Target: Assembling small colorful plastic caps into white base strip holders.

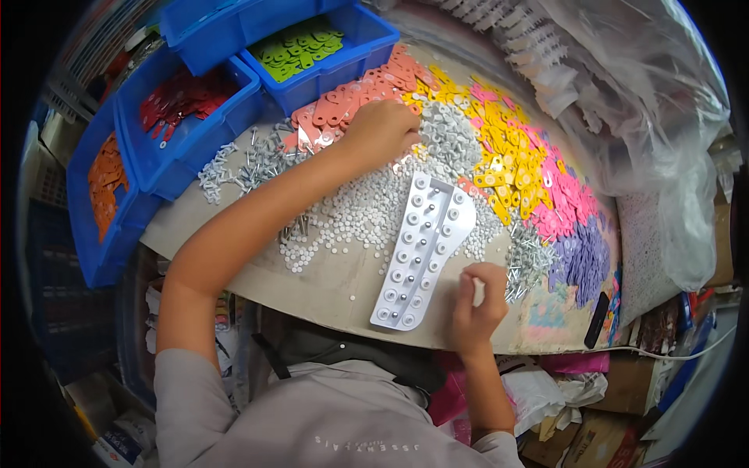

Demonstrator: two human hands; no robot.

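Head view: worktop [331, 290] heaped with small parts [511, 160], flanked by blue bins [335, 72], plastic sheeting [659, 156].
White tray [420, 253]: laid between hands.
Left hand [382, 132]: held at coral pieces [334, 109]; grip can't be told.
Right hand [480, 308]: curled beside tray; contents can't be told.
Room: cartons [581, 448] seen lower right.

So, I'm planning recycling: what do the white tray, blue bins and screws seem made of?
White tray: probably moulded plastic, satin, judging by its rounded edges and soft sheen.
Blue bins: likely plastic, given glossy rims and even colour.
Screws: seemingly bare or plated metal; they glint silvery.
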